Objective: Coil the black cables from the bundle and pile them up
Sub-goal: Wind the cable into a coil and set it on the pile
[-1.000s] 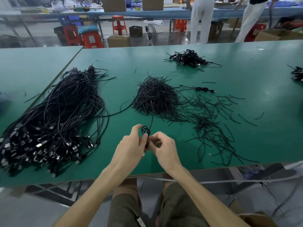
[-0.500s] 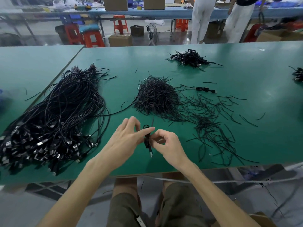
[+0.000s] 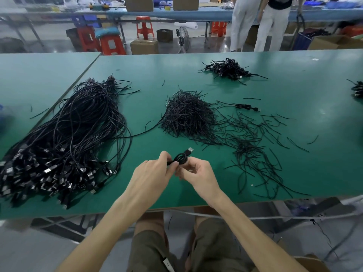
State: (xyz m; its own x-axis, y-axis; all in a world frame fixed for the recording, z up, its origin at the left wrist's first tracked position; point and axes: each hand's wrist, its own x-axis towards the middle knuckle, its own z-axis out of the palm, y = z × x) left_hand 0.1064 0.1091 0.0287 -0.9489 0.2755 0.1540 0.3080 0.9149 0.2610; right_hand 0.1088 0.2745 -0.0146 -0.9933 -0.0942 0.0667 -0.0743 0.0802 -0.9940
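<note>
As a coiled USB cable [image 3: 181, 158] is pinched by left hand [image 3: 155, 173] and right hand [image 3: 198, 174], coiling is judged done; piling is required.

Black cables [image 3: 64, 138], green table [image 3: 294, 91]

On my flat green worktop [image 3: 294, 173], the big bundle of long black cables [image 3: 68, 144] lies at the left. The heap of short black wire ties [image 3: 188, 116] sits right of it, at the middle, with loose ties [image 3: 253, 154] trailing right and toward me. Behind the heap rests the small pile of coiled black cables [image 3: 227, 68]. Near the front edge, my left hand [image 3: 151, 173] and right hand [image 3: 198, 175] hold a small coiled black cable [image 3: 181, 158] between them.
</note>
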